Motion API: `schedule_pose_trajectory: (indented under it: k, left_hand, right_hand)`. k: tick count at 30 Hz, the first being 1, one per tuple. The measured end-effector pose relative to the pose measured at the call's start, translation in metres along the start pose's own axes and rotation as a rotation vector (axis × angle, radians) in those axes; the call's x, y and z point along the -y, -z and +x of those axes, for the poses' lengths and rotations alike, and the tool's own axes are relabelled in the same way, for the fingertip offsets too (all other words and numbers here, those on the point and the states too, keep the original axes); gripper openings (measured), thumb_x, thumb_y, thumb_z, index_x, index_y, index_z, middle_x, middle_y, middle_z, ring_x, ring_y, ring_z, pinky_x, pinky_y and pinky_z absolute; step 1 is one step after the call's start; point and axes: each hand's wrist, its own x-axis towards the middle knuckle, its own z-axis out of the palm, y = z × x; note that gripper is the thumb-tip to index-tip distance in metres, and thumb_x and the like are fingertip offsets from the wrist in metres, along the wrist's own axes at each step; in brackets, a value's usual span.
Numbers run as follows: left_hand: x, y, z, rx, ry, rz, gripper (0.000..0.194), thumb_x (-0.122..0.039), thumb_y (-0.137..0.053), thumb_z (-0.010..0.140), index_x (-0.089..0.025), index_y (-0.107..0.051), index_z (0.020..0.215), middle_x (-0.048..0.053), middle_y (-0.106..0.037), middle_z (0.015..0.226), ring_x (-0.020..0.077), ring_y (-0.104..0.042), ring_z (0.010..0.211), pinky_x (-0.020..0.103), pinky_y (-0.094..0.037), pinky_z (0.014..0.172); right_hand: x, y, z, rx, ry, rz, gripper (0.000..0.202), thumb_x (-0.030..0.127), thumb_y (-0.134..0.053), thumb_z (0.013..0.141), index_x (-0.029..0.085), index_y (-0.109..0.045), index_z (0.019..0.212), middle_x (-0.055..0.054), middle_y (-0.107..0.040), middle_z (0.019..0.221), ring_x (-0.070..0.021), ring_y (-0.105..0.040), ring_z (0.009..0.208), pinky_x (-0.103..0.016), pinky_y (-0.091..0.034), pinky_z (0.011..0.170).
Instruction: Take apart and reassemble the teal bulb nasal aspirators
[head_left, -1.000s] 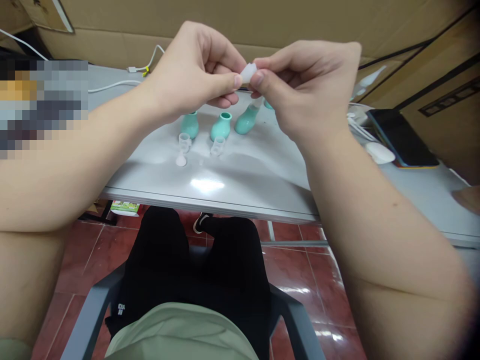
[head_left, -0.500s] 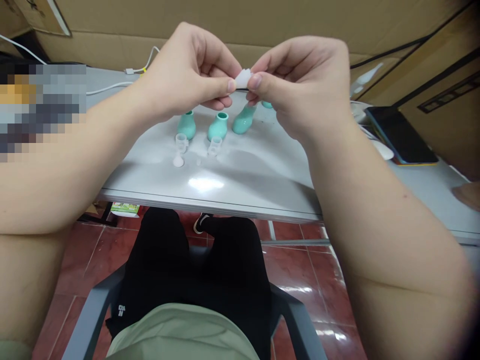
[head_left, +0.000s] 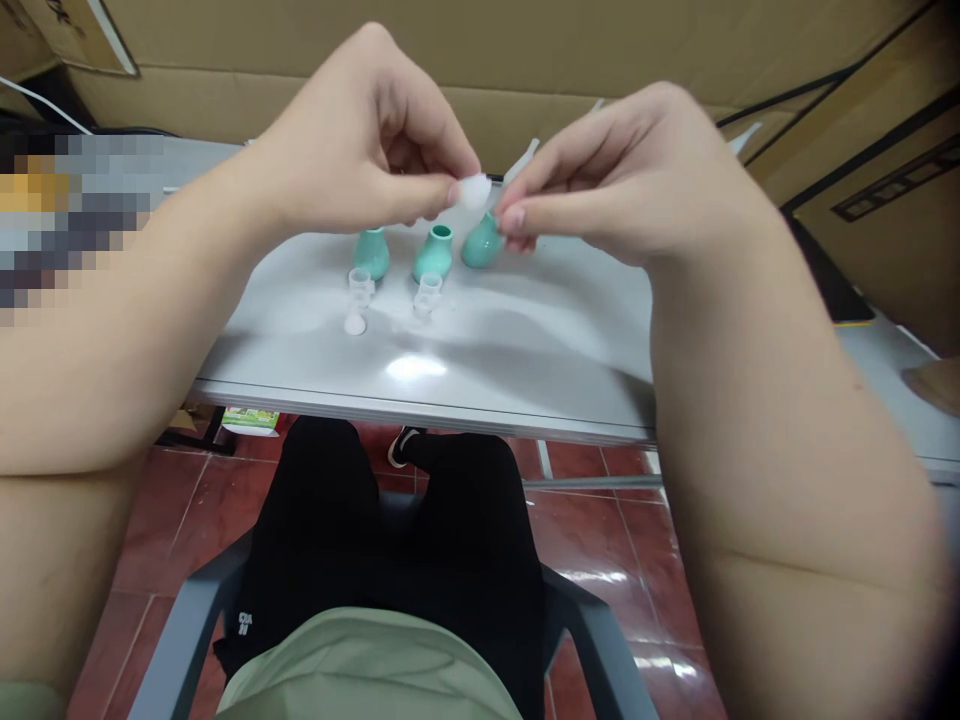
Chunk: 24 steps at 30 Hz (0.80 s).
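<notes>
My left hand (head_left: 390,150) is closed in a pinch on a small white plastic piece (head_left: 474,192), held above the table. Just to its right, my right hand (head_left: 592,180) has thumb and fingertips together, apart from that piece; anything between them is too small to make out. Below the hands stand several teal rubber bulbs (head_left: 433,254) with open necks. In front of them lie clear plastic fittings (head_left: 361,284) and a small whitish cone-shaped piece (head_left: 355,323). A translucent pointed nozzle (head_left: 520,162) shows behind my right fingertips; what bears it is hidden.
The grey table (head_left: 465,350) ends in a metal front edge. Cardboard (head_left: 420,75) walls the back. At right, a dark flat device (head_left: 832,270) lies partly behind my forearm, with another white nozzle tip (head_left: 745,138) nearby. My chair's armrest (head_left: 199,610) is below.
My hands have moved apart, with the white piece staying in my left fingers. My right hand has come away from it, slightly down and to the right, uncovering the nozzle behind.
</notes>
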Motion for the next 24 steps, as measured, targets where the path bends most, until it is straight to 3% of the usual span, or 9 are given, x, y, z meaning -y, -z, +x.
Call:
schedule_pose_trajectory:
  k: [3, 8, 12, 14, 19, 24]
  left_hand:
    - [-0.008, 0.001, -0.002, 0.146, -0.032, 0.107, 0.010, -0.022, -0.084, 0.089, -0.023, -0.092, 0.095, 0.004, -0.080, 0.081, 0.0131, -0.061, 0.067, 0.030, -0.045, 0.066]
    - [-0.012, -0.007, -0.004, 0.418, 0.032, 0.202, 0.013, -0.020, -0.080, 0.087, -0.028, -0.090, 0.087, -0.001, -0.076, 0.071, 0.0137, -0.054, 0.060, 0.032, -0.039, 0.067]
    - [-0.008, -0.012, -0.006, 0.391, 0.299, 0.071, 0.019, -0.011, -0.092, 0.068, -0.027, -0.085, 0.073, -0.001, -0.070, 0.064, 0.0173, -0.056, 0.063, 0.033, -0.044, 0.073]
    - [-0.007, -0.012, -0.007, 0.385, 0.350, 0.030, 0.020, -0.009, -0.093, 0.065, -0.026, -0.084, 0.072, 0.000, -0.070, 0.064, 0.0179, -0.057, 0.065, 0.034, -0.046, 0.076]
    - [-0.003, -0.014, -0.007, 0.486, 0.286, 0.110, 0.017, -0.009, -0.090, 0.071, -0.025, -0.085, 0.074, 0.001, -0.071, 0.066, 0.0193, -0.062, 0.070, 0.034, -0.048, 0.079]
    - [0.002, -0.015, -0.005, 0.522, 0.206, 0.189, 0.017, -0.016, -0.093, 0.073, -0.030, -0.086, 0.079, 0.001, -0.072, 0.069, 0.0223, -0.068, 0.077, 0.033, -0.050, 0.079]
  right_hand:
    - [-0.001, 0.009, 0.000, 0.278, -0.096, -0.192, 0.023, 0.043, -0.100, 0.073, 0.026, -0.089, 0.085, -0.004, -0.077, 0.072, -0.0231, -0.071, 0.062, -0.037, -0.053, 0.058]
    - [0.008, -0.002, 0.000, 0.498, -0.178, -0.327, 0.007, 0.025, -0.095, 0.081, 0.026, -0.088, 0.080, 0.001, -0.074, 0.069, -0.0173, -0.064, 0.057, -0.034, -0.047, 0.058]
    - [0.012, -0.012, -0.001, 0.541, -0.160, -0.325, 0.007, 0.029, -0.094, 0.080, 0.028, -0.087, 0.079, 0.004, -0.073, 0.069, -0.0152, -0.061, 0.057, -0.033, -0.045, 0.060]
    - [0.010, -0.014, -0.002, 0.536, -0.121, -0.310, 0.005, 0.033, -0.092, 0.080, 0.031, -0.088, 0.081, 0.004, -0.074, 0.071, -0.0158, -0.062, 0.059, -0.032, -0.045, 0.060]
    - [0.004, -0.017, -0.002, 0.550, -0.074, -0.314, 0.008, 0.040, -0.087, 0.081, 0.034, -0.089, 0.085, 0.004, -0.075, 0.074, -0.0180, -0.064, 0.062, -0.034, -0.045, 0.059]
    - [-0.001, -0.022, -0.002, 0.603, -0.091, -0.363, 0.005, 0.036, -0.086, 0.084, 0.032, -0.089, 0.085, 0.004, -0.074, 0.073, -0.0177, -0.062, 0.062, -0.034, -0.043, 0.060]
